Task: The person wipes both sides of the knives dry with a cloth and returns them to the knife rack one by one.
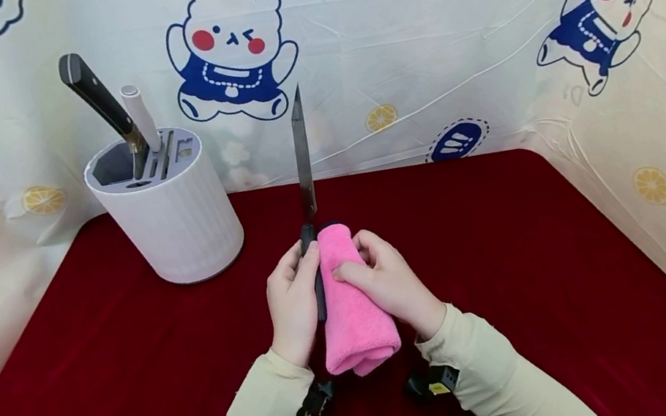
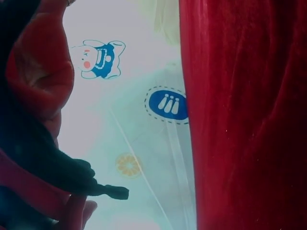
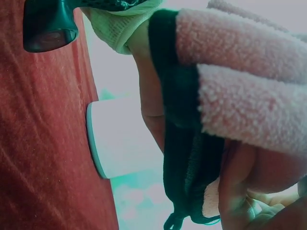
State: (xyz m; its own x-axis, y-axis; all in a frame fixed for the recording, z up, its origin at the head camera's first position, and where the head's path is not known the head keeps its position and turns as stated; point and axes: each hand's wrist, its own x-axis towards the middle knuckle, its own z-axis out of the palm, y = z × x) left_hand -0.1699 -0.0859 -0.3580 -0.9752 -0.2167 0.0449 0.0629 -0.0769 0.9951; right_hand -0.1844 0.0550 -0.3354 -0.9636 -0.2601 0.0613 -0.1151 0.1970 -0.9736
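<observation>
A knife (image 1: 302, 161) stands in my left hand (image 1: 292, 301), which grips its black handle with the blade pointing up and away. My right hand (image 1: 395, 286) holds a folded pink towel (image 1: 356, 323), thumb across its front, close against the handle's right side. The left thumb lies at the towel's left edge. In the right wrist view the towel (image 3: 249, 110) shows dark edging and a small loop, with fingers (image 3: 235, 187) curled beneath it. Dark trim (image 2: 43, 153) crosses the left wrist view beside the hand (image 2: 41, 72); the knife's blade is out of sight there.
A white ribbed knife block (image 1: 176, 228) stands at the back left of the dark red table (image 1: 481, 249). It holds a black-handled knife (image 1: 100, 100) and a white-handled tool (image 1: 140, 115). A printed curtain (image 1: 369, 30) hangs behind and at both sides.
</observation>
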